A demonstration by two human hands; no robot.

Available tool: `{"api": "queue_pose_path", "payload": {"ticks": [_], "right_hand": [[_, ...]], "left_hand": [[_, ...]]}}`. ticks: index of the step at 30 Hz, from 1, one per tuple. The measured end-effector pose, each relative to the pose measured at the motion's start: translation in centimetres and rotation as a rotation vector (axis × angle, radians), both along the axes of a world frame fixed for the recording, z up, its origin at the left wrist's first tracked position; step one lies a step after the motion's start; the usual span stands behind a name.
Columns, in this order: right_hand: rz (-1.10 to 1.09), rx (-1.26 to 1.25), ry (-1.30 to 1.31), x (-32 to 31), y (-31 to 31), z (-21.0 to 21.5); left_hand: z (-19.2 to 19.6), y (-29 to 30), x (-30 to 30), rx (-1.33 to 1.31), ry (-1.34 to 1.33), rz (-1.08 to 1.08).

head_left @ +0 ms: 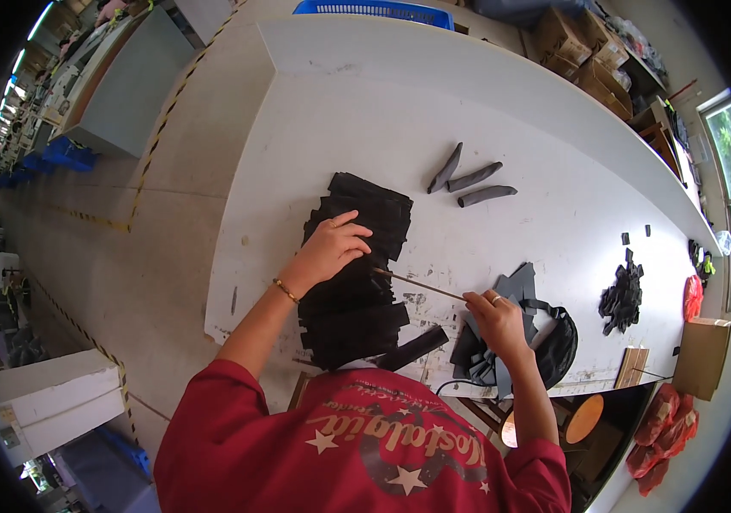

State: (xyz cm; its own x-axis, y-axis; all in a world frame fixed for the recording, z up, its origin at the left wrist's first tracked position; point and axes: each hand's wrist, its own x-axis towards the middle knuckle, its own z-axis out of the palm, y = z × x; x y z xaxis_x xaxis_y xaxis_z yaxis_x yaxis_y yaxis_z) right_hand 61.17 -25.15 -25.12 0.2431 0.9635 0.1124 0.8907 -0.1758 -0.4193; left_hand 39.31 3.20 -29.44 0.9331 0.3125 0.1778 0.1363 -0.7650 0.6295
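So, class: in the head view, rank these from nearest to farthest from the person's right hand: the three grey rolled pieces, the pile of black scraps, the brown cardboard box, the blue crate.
From the right hand:
1. Pile of black scraps, to its right on the table.
2. Three grey rolled pieces, up the table beyond the hand.
3. Brown cardboard box, at the table's right edge.
4. Blue crate, at the far end.

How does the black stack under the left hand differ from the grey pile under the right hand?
The black stack is a long, fairly orderly row of overlapping flat pieces; the grey pile is a smaller, loose heap. The stack is black, the pile grey. The left hand lies flat on the stack; the right hand holds a thin stick above the pile. Both rest on the white table.
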Motion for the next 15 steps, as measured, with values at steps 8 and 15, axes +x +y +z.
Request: {"api": "queue_pose_path", "payload": {"ticks": [8,15], "right_hand": [[-0.056,-0.034,0.016,-1.3,1.2,-1.9],[-0.312,-0.063,1.216,-7.7,3.9,-6.9]], "left_hand": [[0.3,-2.5,1.9,0.041,-0.052,-0.056],[5.0,-4.6,2.3,-0.509,-0.577,0.475]]}}
